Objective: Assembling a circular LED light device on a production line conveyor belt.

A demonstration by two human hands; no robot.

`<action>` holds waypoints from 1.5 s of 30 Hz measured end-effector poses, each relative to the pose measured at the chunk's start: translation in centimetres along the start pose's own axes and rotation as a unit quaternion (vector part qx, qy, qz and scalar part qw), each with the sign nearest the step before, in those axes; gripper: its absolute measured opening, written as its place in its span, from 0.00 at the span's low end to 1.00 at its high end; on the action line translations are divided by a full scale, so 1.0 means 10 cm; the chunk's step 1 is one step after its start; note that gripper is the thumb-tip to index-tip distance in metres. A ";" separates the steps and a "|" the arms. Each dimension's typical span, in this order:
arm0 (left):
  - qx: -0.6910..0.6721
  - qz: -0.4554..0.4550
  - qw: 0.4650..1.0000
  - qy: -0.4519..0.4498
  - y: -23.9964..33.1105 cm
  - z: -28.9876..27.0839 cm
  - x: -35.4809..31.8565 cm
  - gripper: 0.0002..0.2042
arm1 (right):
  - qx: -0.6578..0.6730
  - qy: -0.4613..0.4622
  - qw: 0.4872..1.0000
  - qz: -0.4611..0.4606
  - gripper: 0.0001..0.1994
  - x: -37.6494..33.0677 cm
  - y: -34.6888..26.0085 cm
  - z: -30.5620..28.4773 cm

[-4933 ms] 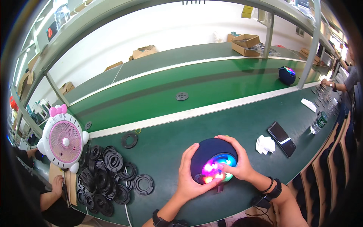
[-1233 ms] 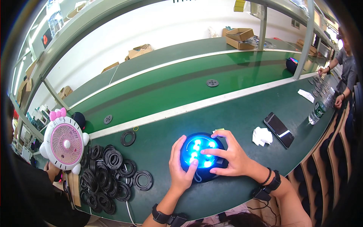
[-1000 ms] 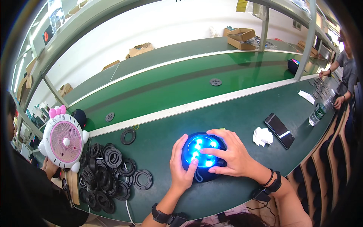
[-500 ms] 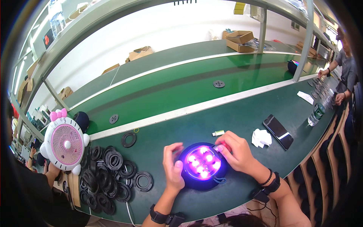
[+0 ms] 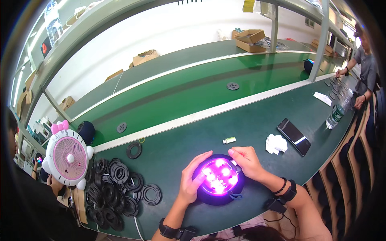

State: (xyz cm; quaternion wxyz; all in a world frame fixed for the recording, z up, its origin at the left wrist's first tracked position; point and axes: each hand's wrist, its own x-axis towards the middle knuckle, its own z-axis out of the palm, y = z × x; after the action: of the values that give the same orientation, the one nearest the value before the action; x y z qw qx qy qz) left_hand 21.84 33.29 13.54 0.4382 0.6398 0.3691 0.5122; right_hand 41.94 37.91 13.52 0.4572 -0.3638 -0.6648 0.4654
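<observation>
A round dark-blue speaker (image 5: 220,199) lies on the green bench, its lit face glowing pink and purple, a small cord loop (image 5: 236,196) at its lower right edge. My left hand (image 5: 191,182) is curled round the left side, thumb on the rim and fingers along the far edge. At the upper right rim, my right hand (image 5: 248,162) is closed in a pinch; a small pale, metallic-looking bit shows under its fingers, the rest is hidden. Beyond the speaker lies a light-green USB stick (image 5: 229,140).
Black rings (image 5: 119,172) are heaped at left, beside a pink-and-white fan (image 5: 70,158). A crumpled tissue (image 5: 276,144), phone (image 5: 294,136) and water bottle (image 5: 336,115) lie or stand at right. Black discs (image 5: 233,86) sit on the green belt (image 5: 181,96). A person (image 5: 364,66) works far right.
My left hand has closed in onto the speaker's rim. My right hand stays at the upper right edge; the red piece seen in its fingers before is now hidden. The view has shifted slightly.
</observation>
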 end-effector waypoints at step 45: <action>0.145 0.038 0.936 0.319 -0.42 0.14 -0.03 0.02 | -0.373 0.153 0.915 -0.008 0.58 2.62 0.50 0.27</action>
State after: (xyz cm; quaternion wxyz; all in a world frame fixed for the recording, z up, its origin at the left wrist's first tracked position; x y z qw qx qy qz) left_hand 23.06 34.17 9.40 0.1797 0.5129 0.5353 0.6466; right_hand 31.32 62.44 15.45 0.3877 -0.5693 -0.7152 0.1187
